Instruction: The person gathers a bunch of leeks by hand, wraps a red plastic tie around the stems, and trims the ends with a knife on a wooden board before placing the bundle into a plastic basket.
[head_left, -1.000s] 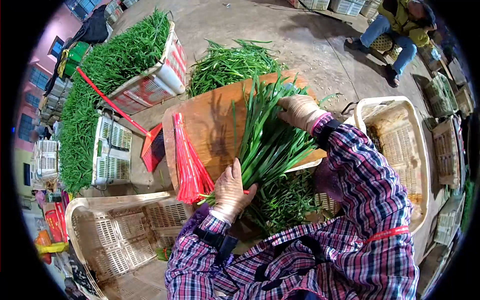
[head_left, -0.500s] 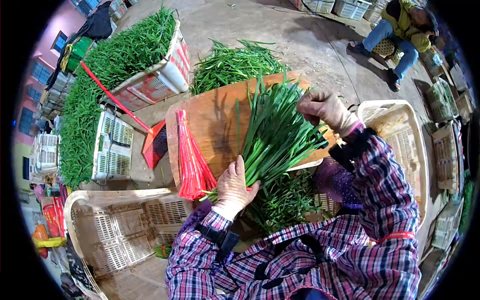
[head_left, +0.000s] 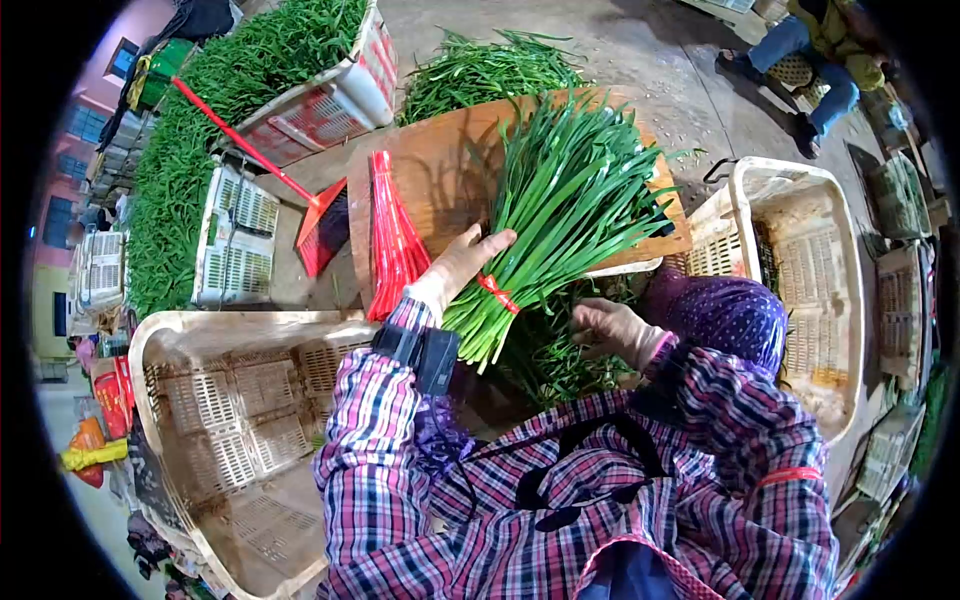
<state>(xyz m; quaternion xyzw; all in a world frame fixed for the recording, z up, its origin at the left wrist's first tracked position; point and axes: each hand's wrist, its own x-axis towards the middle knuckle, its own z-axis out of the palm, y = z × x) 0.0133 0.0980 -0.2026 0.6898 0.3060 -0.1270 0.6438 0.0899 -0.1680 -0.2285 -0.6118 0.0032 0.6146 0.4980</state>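
Clasping red-tied green chive bundle [head_left: 560, 200] near tie with left hand [head_left: 455, 268], keeping stems aligned; resting right hand [head_left: 612, 330] half-curled on loose green chive leaves [head_left: 545, 365], grip unclear.

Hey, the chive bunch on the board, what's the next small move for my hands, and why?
Probably close the left hand on the chive bunch by its red tie and lift it off the wooden board. The tie is already round the stems, and the right hand is off it, down at the loose greens.
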